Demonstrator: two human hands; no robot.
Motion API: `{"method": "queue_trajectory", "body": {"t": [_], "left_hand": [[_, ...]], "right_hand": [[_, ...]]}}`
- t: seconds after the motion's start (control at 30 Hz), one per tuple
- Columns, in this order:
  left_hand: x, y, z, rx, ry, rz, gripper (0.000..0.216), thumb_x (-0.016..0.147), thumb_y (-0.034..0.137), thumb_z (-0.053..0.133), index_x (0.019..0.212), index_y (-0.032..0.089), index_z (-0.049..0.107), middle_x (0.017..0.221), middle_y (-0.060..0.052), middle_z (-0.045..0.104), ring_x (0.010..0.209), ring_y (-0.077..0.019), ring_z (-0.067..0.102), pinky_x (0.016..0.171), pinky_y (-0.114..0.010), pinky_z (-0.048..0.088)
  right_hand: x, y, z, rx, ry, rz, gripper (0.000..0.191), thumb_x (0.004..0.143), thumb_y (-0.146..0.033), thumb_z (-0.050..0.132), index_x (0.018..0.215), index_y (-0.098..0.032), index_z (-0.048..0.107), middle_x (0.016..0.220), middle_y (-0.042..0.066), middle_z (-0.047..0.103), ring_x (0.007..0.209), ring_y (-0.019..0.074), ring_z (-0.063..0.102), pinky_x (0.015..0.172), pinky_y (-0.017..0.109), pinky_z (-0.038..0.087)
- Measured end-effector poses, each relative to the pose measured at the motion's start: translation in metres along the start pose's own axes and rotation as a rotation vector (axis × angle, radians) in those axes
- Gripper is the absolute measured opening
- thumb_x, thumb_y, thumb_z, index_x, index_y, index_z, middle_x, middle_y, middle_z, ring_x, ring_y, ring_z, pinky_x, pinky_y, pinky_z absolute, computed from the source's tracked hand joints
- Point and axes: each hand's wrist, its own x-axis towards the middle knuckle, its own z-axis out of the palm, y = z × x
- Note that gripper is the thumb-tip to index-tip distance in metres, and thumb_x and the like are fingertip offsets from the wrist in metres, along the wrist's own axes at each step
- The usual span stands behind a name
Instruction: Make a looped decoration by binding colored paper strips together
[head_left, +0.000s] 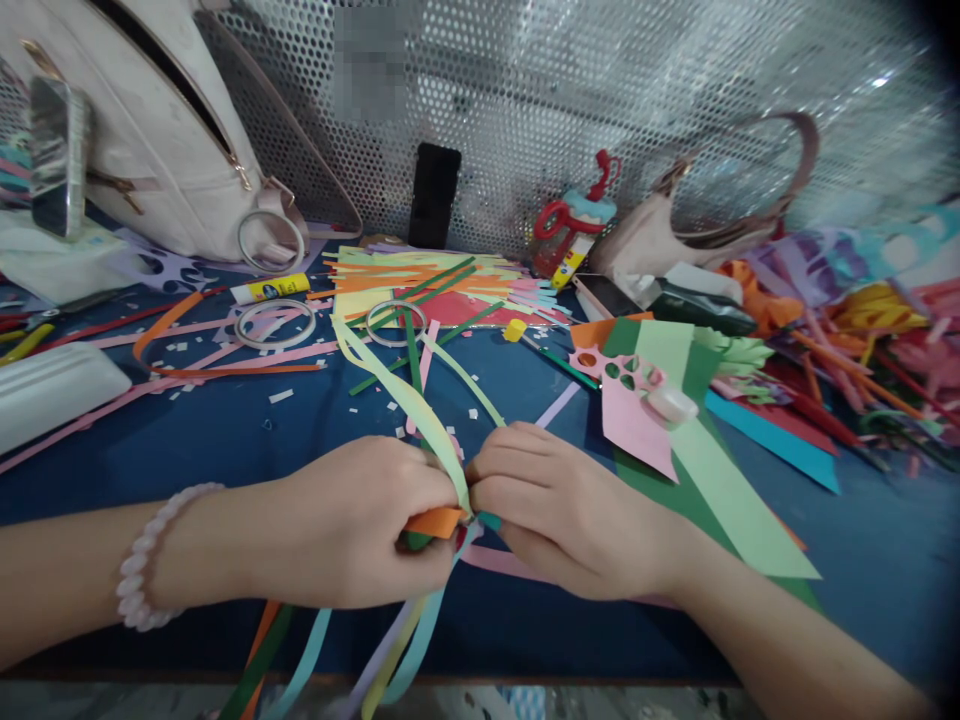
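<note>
My left hand [352, 525] and my right hand [562, 510] meet at the near middle of the blue table [225, 430], both closed on a bundle of coloured paper strips [435, 520]. An orange strip end shows between my fingers. A pale green strip [405, 400] arcs up and away from the pinch. Other strips, teal, lilac, yellow and green, hang down over the table's front edge [390, 650]. A beaded bracelet [142, 570] sits on my left wrist.
Behind lie a pile of cut strips [427, 280], two tape rings [274, 322], a glue stick [270, 289], a black phone [433, 195], red scissors [562, 215], green and pink sheets [675, 420], bags [150, 130] and a perforated metal screen [600, 90].
</note>
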Motion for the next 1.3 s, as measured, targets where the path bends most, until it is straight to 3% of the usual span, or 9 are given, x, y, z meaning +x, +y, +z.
{"method": "queue_trajectory", "body": {"t": [0.6,0.77,1.0,1.17,1.3], "left_hand": [[0.001,0.002,-0.001,-0.013,0.030,0.026,0.021,0.074,0.015,0.046,0.059,0.018,0.032,0.057,0.004,0.039,0.053,-0.0101,0.033,0.052,-0.025,0.029],[-0.003,0.003,0.001,0.020,-0.010,0.048,0.021,0.073,0.015,0.047,0.060,0.019,0.031,0.058,0.004,0.040,0.053,-0.0107,0.035,0.050,-0.026,0.028],[-0.001,0.003,0.000,-0.038,-0.047,0.084,0.019,0.072,0.015,0.048,0.061,0.018,0.033,0.060,0.004,0.038,0.055,-0.0105,0.032,0.052,-0.026,0.027],[0.004,0.007,-0.012,-0.259,-0.036,0.011,0.026,0.073,0.012,0.046,0.057,0.018,0.027,0.054,0.006,0.027,0.050,-0.0075,0.027,0.049,-0.022,0.028],[0.003,0.008,-0.014,-0.273,-0.022,-0.038,0.025,0.071,0.011,0.047,0.056,0.017,0.028,0.054,0.006,0.029,0.051,-0.0070,0.028,0.050,-0.020,0.029]], "right_hand": [[0.003,0.001,0.000,0.139,0.028,0.059,0.020,0.090,-0.015,0.038,0.077,-0.015,0.054,0.079,0.006,0.056,0.077,0.0147,0.047,0.073,0.029,0.037],[0.004,0.001,-0.001,0.299,0.052,0.110,0.010,0.086,-0.017,0.051,0.077,-0.016,0.055,0.081,0.003,0.058,0.078,0.0126,0.050,0.074,0.027,0.038],[0.003,0.005,0.000,0.533,0.132,0.236,0.013,0.076,-0.021,0.067,0.070,-0.015,0.057,0.078,0.002,0.058,0.076,0.0113,0.051,0.071,0.024,0.041],[-0.002,0.010,-0.003,0.664,0.306,0.148,0.013,0.085,-0.026,0.056,0.080,-0.015,0.053,0.077,0.002,0.054,0.074,0.0114,0.048,0.068,0.024,0.042],[-0.002,0.005,-0.005,0.425,0.254,0.039,0.010,0.091,-0.017,0.043,0.084,-0.015,0.051,0.077,0.004,0.055,0.075,0.0120,0.047,0.072,0.026,0.042]]}}
